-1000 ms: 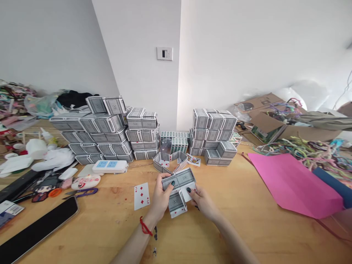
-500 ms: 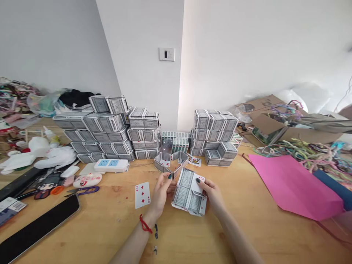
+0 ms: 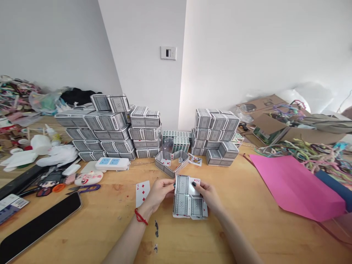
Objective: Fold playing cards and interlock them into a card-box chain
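Between my hands is a block of folded playing cards (image 3: 182, 204), with grey patterned backs on most of it and a white two of diamonds face at its upper right. My left hand (image 3: 161, 192) pinches its upper left edge. On the right side, my right hand (image 3: 207, 194) grips it, thumb lying on the two of diamonds. Just beyond stands a heart-shaped ring of folded cards (image 3: 172, 168) on the table. A loose three of diamonds (image 3: 142, 192) lies face up beside my left hand, partly covered by it.
Stacks of card blocks (image 3: 115, 137) rise at the back left, others (image 3: 217, 126) at the back right. A white power strip (image 3: 112, 164), purple-handled snips (image 3: 89, 187) and a black phone (image 3: 41, 227) lie left. Pink paper (image 3: 297, 185) and a cardboard box (image 3: 291, 128) are right.
The card block has turned from a tilt to nearly straight. My left hand has moved in and closed on its upper left edge, covering part of the loose three of diamonds.
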`<state>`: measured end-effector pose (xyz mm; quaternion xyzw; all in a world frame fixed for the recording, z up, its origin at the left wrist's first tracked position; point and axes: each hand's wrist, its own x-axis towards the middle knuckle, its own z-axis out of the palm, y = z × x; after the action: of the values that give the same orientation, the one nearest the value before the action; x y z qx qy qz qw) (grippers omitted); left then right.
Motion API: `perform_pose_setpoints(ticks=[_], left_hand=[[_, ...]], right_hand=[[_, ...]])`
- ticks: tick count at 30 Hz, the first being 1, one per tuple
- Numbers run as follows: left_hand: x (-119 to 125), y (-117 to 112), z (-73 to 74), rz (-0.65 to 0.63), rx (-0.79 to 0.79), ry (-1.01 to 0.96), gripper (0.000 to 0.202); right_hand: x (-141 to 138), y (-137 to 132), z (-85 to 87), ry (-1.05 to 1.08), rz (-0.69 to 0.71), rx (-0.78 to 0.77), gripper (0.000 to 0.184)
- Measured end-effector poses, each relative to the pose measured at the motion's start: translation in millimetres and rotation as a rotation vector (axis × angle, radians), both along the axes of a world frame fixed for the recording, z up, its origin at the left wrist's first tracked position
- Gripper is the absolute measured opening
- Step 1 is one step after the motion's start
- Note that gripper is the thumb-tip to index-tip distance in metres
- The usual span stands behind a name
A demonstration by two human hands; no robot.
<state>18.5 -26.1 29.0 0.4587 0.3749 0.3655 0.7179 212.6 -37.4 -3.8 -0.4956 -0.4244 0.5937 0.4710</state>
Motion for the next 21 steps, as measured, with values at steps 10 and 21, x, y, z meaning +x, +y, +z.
perform_pose_setpoints(ticks=[10,21], left_hand=[[-4.2,2.0,2.6,0.004,-0.018,0.030,0.028],[-2.2,2.3,-3.2,-0.014,-0.045,0.037,0.029]], right_hand=[[8.1,3.0,0.2,0.065,-0.083,-0.031,0.035],[4.3,0.2,1.3,-0.077,-0.020,-0.022,0.040]])
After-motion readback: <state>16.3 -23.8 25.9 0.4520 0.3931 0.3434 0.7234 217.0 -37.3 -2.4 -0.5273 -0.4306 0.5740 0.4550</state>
